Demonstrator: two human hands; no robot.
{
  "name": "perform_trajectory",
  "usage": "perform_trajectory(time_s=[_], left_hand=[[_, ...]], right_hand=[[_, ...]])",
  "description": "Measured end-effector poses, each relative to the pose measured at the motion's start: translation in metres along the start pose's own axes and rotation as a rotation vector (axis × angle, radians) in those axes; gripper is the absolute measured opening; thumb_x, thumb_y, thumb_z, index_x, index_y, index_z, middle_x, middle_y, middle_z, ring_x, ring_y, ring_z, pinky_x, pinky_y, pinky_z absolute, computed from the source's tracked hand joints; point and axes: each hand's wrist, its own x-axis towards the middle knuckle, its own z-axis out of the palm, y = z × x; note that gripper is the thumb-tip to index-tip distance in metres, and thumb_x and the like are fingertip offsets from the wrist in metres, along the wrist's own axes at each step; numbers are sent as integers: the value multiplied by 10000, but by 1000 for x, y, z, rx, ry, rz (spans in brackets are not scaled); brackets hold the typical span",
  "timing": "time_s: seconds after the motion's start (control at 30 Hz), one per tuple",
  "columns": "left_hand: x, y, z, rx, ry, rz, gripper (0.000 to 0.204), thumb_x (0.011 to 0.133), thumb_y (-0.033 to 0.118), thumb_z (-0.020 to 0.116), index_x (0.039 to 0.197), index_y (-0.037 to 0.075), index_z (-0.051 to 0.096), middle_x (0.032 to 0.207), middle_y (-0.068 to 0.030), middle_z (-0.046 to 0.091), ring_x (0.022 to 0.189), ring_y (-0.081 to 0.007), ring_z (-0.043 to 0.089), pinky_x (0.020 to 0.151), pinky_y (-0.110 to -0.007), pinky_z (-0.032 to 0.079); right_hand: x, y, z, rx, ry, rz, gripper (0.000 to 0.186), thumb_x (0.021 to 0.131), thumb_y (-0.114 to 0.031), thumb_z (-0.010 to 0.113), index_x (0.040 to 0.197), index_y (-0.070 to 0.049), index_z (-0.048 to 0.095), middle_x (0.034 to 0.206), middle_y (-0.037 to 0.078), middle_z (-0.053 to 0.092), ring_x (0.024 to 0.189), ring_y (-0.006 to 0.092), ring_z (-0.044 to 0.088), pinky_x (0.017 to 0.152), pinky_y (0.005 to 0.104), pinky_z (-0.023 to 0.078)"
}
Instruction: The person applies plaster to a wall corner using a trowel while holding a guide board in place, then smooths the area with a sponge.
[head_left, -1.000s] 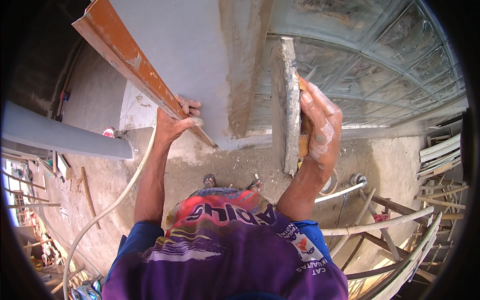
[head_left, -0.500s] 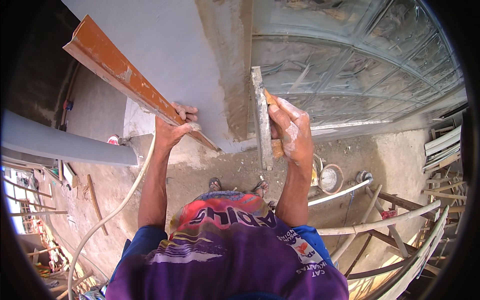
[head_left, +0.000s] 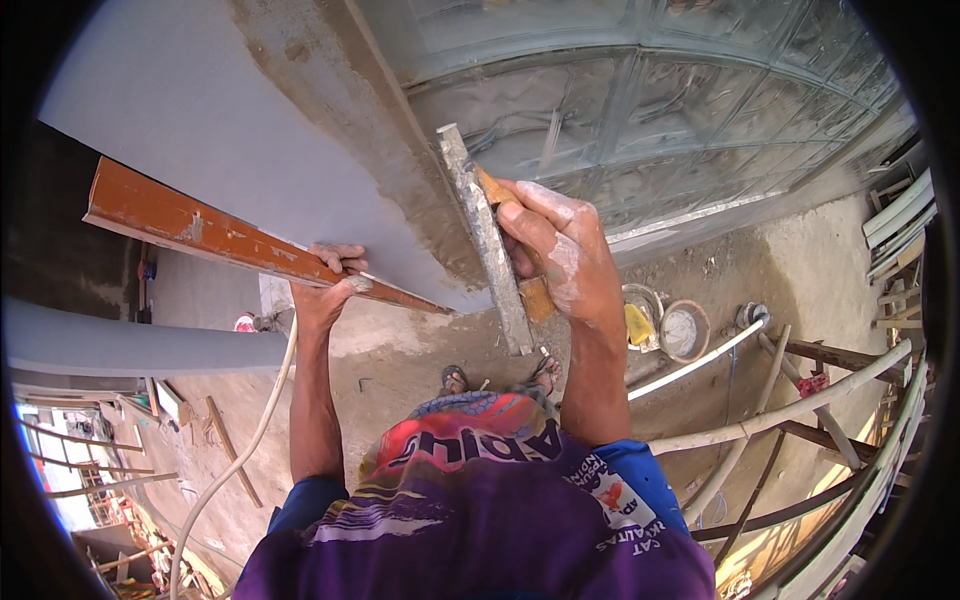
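Observation:
My left hand is closed around a long orange-brown straightedge with a bent profile and worn, plaster-marked paint. This strip slants from the far left toward the foot of the pale wall. In my right hand, smeared with white, is a plastering float. My fingers wrap its wooden handle, and its flat plate is crusted with plaster, turned on edge toward the wall corner. Near the float runs a band of brownish plaster along that corner; whether the plate touches it I cannot tell.
Glass blocks fill the wall at the upper right. Two buckets stand on the floor, one with a yellow thing inside. Wooden poles cross at the right. A pale hose curves down the left side.
The view has turned, so the wall corner now slants. The float leans more, its top toward the left. The straightedge lies flatter across the view. Both hands keep their holds.

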Motion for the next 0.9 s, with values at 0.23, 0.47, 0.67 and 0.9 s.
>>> perform_trajectory(time_s=[0.23, 0.47, 0.67, 0.9], left_hand=[[1, -5, 0, 0, -9, 18, 348, 657, 2, 757, 822, 67, 457, 996, -213, 619, 836, -248, 653, 727, -336, 546], [4, -1, 7, -79, 2, 4, 316, 600, -32, 715, 805, 56, 491, 953, -200, 630, 824, -227, 643, 724, -342, 546], [5, 1, 5, -15, 3, -7, 292, 570, -55, 672, 761, 52, 479, 918, -200, 635, 797, -224, 647, 701, -358, 561], [5, 3, 4, -61, 10, -40, 294, 563, -39, 683, 758, 53, 483, 916, -199, 634, 803, -228, 646, 699, -356, 560]], right_hand=[[6, 12, 9, -177, 7, -11, 363, 864, -271, 539, 978, 67, 604, 578, 71, 492, 535, 122, 441, 517, 297, 358], [-15, 106, -18, 14, 74, 359, 269, 858, -223, 588, 956, 23, 636, 634, -15, 514, 542, 63, 439, 488, 225, 349], [-31, 108, -7, 213, 191, 241, 258, 820, -120, 656, 1015, 31, 580, 744, 17, 575, 630, 69, 518, 556, 211, 424], [-16, 130, 46, 99, 379, -174, 441, 739, -9, 739, 1072, 44, 454, 973, 146, 597, 847, 164, 601, 738, 272, 500]])
